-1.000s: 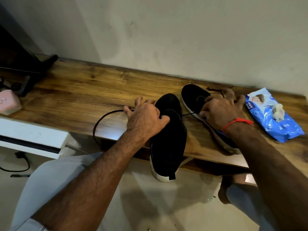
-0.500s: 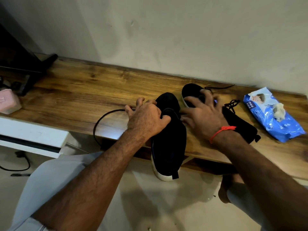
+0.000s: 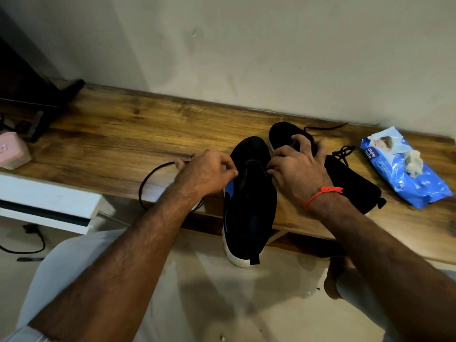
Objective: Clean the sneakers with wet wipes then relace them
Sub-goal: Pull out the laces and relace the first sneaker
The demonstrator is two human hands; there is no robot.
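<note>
A black sneaker with a white sole [image 3: 249, 206] lies on the wooden table [image 3: 118, 144], its heel hanging over the front edge. My left hand [image 3: 207, 171] is at its left side, fingertips pinched on a black lace [image 3: 148, 178] that loops out to the left. My right hand [image 3: 298, 169], with a red thread at the wrist, has thumb and forefinger pinched at the right edge of this sneaker's throat and the other fingers spread. The second black sneaker [image 3: 350, 183] lies behind the right hand, its own lace [image 3: 343, 151] bunched on top.
A blue pack of wet wipes [image 3: 404, 178] lies at the table's right end with a crumpled used wipe [image 3: 413, 161] on it. A pink box [image 3: 12, 151] and dark equipment [image 3: 37, 104] sit at the far left. The wall runs right behind the table.
My right hand left the second sneaker and came left to the near sneaker's throat. My left hand shifted from gripping the sneaker's top to pinching the lace at its left side.
</note>
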